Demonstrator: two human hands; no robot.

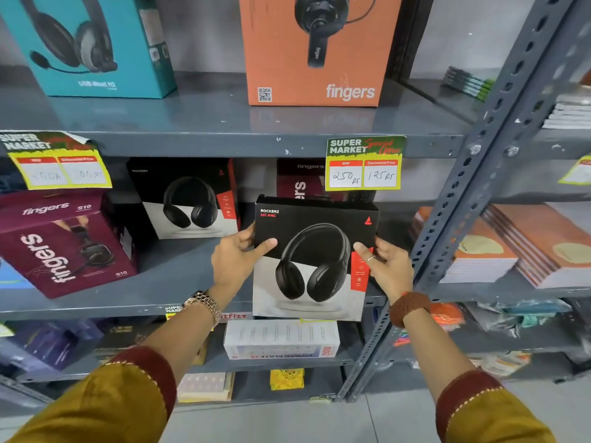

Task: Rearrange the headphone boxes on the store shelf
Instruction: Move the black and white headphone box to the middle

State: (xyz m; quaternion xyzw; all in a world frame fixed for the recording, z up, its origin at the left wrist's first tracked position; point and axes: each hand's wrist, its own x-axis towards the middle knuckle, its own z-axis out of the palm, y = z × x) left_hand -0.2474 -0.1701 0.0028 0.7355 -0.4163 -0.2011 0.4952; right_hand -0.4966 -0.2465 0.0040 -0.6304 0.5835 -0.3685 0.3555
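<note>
Both hands hold one black headphone box point(315, 257) by its side edges: the left hand point(235, 260) clasps the left edge with its thumb laid across the front, and the right hand point(388, 266) clasps the right edge, a ring showing on one finger. Each grip is closed on the box. The box stands upright, long axis up and down, its printed front facing out toward the person, held in the air just in front of the middle shelf point(179, 270) with its lower edge overlapping the shelf's front lip.

Behind it on that shelf, a matching black box point(185, 199) stands to the left, a maroon box point(64, 244) farther left, and another maroon one point(299, 183) half hidden at the back. Above, a teal box point(92, 43) and an orange box point(316, 49) stand well apart on the grey metal shelf. A price tag point(364, 163) hangs from that shelf's edge. Stacked notebooks point(537, 244) fill the rack to the right. The floor is pale tile.
</note>
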